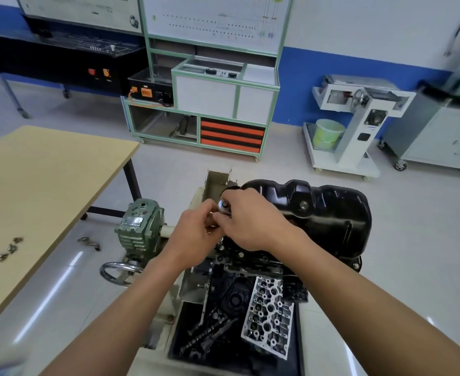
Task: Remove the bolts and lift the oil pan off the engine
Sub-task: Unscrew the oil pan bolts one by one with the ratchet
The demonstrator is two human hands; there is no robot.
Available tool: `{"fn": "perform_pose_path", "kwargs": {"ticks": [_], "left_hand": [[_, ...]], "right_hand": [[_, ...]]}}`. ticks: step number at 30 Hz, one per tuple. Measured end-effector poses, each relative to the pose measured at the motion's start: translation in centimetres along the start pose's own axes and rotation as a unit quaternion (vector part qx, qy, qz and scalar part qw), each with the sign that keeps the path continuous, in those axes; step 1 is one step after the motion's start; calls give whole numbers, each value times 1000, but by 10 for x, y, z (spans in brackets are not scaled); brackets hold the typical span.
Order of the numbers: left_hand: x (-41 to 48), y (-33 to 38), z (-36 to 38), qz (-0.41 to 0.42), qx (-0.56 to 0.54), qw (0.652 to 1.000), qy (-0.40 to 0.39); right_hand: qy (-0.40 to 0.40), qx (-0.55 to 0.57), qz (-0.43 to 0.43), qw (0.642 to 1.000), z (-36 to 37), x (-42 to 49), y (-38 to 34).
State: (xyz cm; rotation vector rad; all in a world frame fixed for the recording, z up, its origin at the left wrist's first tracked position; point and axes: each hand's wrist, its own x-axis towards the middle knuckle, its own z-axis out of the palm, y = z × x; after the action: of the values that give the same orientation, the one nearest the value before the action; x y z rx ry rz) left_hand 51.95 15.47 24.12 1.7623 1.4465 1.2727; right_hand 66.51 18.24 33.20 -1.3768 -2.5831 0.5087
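Observation:
The black oil pan (329,213) sits bottom-up on the engine (250,264), which is mounted on a stand. My right hand (253,221) is closed around a silver ratchet head (224,205) at the pan's near-left edge. My left hand (196,229) pinches the tool just below that head, touching the right hand's fingers. The bolt under the tool is hidden by my hands. One bolt (303,204) shows on the pan's side, and flange bolts (355,265) show at its lower right rim.
A tan wooden table (47,180) at left carries several loose bolts (6,251). The stand's green gearbox (139,226) and handwheel (120,272) sit left of the engine. A tray below holds a cylinder head (269,318) and camshafts (210,332). Training benches line the far wall.

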Motion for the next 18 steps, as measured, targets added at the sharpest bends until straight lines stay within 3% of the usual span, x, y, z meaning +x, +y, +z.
{"fn": "perform_pose_path", "kwargs": {"ticks": [13,16,18], "left_hand": [[1,-12,16,-22,-45,998,25],[2,-12,15,-27,-57,998,-7],[4,-9,7,-29,-75,994,-69]], "right_hand": [[-58,-53,-14,997,-15,7,3],[-85,-58,-37,994,-17,2,7],[-119,-65,-59,989,-22,-1,7]]}}
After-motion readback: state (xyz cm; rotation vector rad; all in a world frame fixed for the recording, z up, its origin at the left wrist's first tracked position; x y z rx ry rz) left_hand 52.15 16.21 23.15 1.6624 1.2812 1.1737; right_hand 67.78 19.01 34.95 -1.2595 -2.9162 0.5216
